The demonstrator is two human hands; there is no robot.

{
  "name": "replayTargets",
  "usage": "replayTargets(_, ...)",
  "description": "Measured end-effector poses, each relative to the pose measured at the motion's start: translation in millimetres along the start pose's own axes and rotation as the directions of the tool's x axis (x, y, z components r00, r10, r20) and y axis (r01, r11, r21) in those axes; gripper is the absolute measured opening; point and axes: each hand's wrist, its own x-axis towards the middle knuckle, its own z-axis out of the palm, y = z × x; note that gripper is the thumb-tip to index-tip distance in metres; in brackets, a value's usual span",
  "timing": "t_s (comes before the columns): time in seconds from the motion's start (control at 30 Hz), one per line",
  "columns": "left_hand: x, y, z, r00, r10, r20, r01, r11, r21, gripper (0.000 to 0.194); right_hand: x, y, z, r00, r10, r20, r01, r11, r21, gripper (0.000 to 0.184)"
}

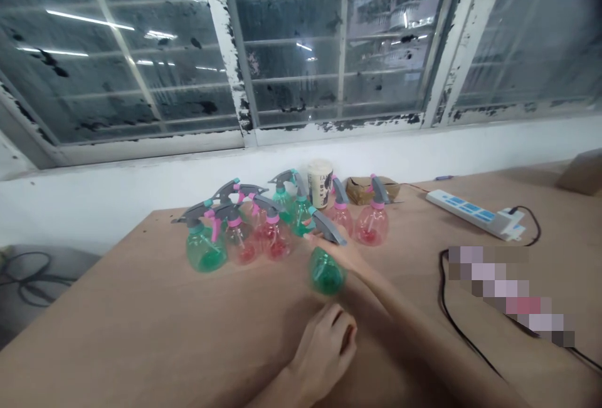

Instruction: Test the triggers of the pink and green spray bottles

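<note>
My right hand (336,251) grips a green plastic spray bottle (327,272) by the neck, tilted with its body hanging towards me and its grey trigger head (328,227) pointing up and to the right. Just beyond that hand stands a tight cluster of several spray bottles (263,232), green and pink, with grey triggers, some overlapping and partly hiding others. My left hand (324,351) rests on the tan wooden table (126,326) nearer to me, its fingers curled closed around nothing.
A white paper cup (320,183) and a brown packet (371,190) stand behind the bottles by a white wall. To the right lie a white power strip (470,214), a black cable (463,326) and a pixelated patch (510,295). A window spans the back.
</note>
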Motion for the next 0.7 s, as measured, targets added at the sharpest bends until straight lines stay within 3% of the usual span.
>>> replayTargets(0.2,11.4,-10.6,-5.0,0.978,-0.205,0.021,0.205,0.955,-0.215,0.013,-4.5,3.7,-15.1,0.999,-0.014,0.032,0.016,0.998,-0.057,0.032)
replayTargets(0.7,13.8,-14.9,-2.9,0.969,-0.235,0.079,0.247,0.945,-0.216,0.012,-4.1,2.6,-10.5,0.995,-0.066,-0.075,0.058,0.992,-0.112,0.025)
